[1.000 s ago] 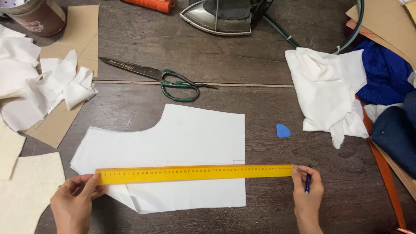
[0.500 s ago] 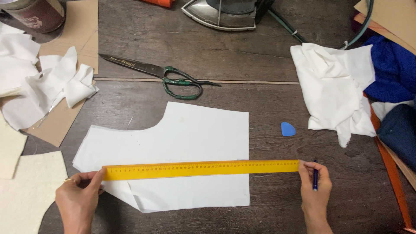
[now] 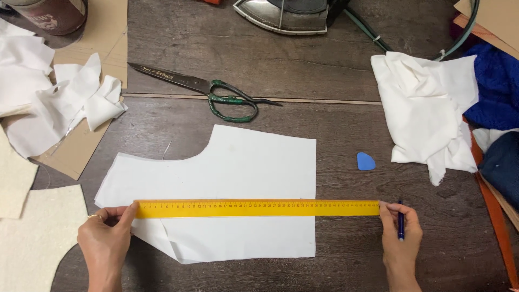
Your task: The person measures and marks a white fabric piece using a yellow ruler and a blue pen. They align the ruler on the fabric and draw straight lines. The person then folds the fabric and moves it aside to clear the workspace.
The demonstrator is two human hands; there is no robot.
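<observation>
A long yellow ruler [image 3: 257, 208] lies flat across a cut white fabric piece [image 3: 238, 178] on the dark wooden table [image 3: 303, 70]. My left hand [image 3: 105, 243] pinches the ruler's left end, over the fabric's lower left corner. My right hand [image 3: 401, 238] touches the ruler's right end with its fingertips and holds a blue pen [image 3: 400, 224] upright in its fingers. The ruler's right part runs past the fabric's edge onto bare wood.
Green-handled scissors [image 3: 216, 94] lie behind the fabric. A blue tailor's chalk [image 3: 366, 161] sits right of it. Crumpled white cloth [image 3: 427, 108] and blue garments [image 3: 497, 86] are at right, white scraps [image 3: 59, 103] and cardboard [image 3: 102, 38] at left, an iron [image 3: 286, 13] at the back.
The view has shifted slightly, so everything sits a little further right in frame. The ruler and both hands stay in the same place on the fabric.
</observation>
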